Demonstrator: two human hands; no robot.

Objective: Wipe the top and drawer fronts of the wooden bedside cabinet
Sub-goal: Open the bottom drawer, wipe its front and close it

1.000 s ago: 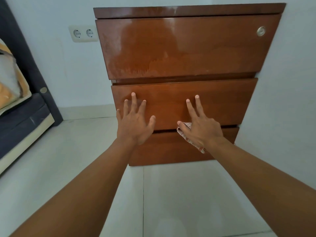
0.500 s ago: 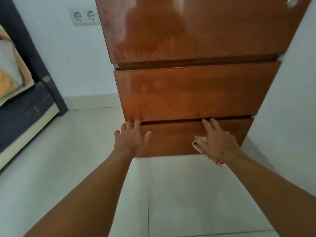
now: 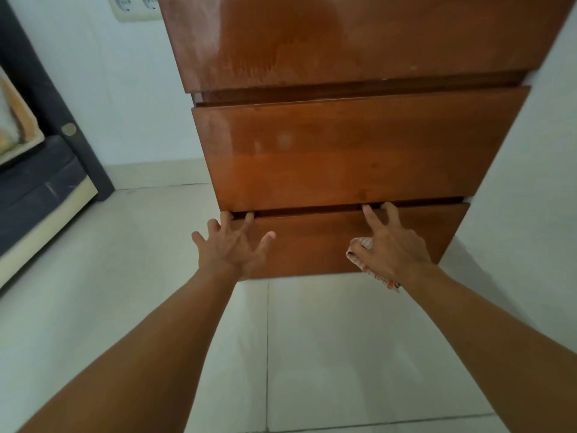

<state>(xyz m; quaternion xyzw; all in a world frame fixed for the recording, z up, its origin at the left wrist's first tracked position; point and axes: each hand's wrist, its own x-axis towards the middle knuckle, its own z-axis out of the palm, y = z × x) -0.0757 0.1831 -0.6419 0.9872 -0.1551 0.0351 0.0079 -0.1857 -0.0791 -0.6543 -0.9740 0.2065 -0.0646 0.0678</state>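
The wooden bedside cabinet (image 3: 359, 157) fills the upper middle, with three glossy brown drawer fronts; its top is out of frame. My left hand (image 3: 232, 245) rests on the left part of the bottom drawer (image 3: 315, 242), fingertips hooked into the gap above it. On the right part of that drawer, my right hand (image 3: 392, 245) has two fingers in the same gap. A white cloth with red print (image 3: 362, 248) is pinned under the right palm and thumb, mostly hidden.
White tiled floor (image 3: 343, 354) spreads in front of the cabinet. A white wall (image 3: 530, 182) touches the cabinet's right side. A dark bed frame with bedding (image 3: 37, 182) stands at the left. A double wall socket (image 3: 134, 4) is at the top left.
Both hands slid down from the middle drawer front to the bottom drawer, and the fingertips now sit in the gap above it. The view has moved closer and lower.
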